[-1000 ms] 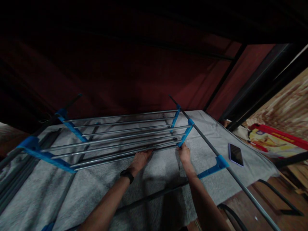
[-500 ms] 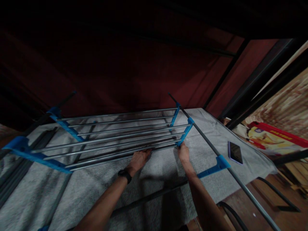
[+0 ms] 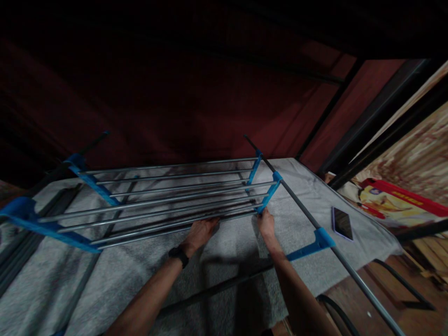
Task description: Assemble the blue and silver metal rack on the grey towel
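Note:
A rack of grey metal tubes (image 3: 168,198) and blue plastic brackets lies on its side across a grey cloth. My left hand (image 3: 203,232), with a dark watch at the wrist, is closed on the lowest metal tube near its middle; its fingertips are hidden behind the tube. My right hand (image 3: 266,225) grips the lower end of a blue bracket (image 3: 269,195), where that tube meets it. A long side pole (image 3: 299,201) runs through the right-hand brackets. Nearer me on this pole, another blue bracket (image 3: 311,246) has no tubes in its arm.
A phone (image 3: 342,223) lies on the cloth (image 3: 297,280) at the right. Loose dark tubes (image 3: 31,238) lie at the left. A red and yellow package (image 3: 395,198) sits beyond the right edge. A dark red wall (image 3: 182,107) stands behind the rack.
The rack's left end has shifted slightly left in view, and my left hand and forearm sit a touch further left. Both hands keep their hold; the right end hardly differs.

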`<state>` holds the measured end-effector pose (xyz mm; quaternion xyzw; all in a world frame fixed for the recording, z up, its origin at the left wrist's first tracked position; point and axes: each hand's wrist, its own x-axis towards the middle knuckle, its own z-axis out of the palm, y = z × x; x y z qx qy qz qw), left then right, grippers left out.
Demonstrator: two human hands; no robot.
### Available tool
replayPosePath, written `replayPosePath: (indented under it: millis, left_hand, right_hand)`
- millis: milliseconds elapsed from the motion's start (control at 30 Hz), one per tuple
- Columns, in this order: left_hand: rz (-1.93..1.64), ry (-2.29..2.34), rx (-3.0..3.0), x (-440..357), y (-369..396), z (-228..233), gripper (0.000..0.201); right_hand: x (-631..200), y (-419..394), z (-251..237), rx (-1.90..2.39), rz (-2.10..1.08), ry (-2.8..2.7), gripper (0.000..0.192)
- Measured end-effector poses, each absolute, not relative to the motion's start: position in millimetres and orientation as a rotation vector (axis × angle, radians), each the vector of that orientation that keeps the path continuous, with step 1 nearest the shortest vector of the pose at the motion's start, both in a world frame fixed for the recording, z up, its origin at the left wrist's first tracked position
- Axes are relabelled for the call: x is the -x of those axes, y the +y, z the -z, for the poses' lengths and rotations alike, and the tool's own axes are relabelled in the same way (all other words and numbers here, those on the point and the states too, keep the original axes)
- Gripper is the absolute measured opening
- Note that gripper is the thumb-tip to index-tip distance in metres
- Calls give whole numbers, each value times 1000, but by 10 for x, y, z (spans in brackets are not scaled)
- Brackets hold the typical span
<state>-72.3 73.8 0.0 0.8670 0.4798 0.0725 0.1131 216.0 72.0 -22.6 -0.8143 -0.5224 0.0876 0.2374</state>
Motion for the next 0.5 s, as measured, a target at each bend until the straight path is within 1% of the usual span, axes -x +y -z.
replayPosePath:
  millis: [500]
  left_hand:
    - [-214,1410,-2496,746,751,27,40]
  right_hand:
    - [-2147,691,212,2233,-253,-1464,34]
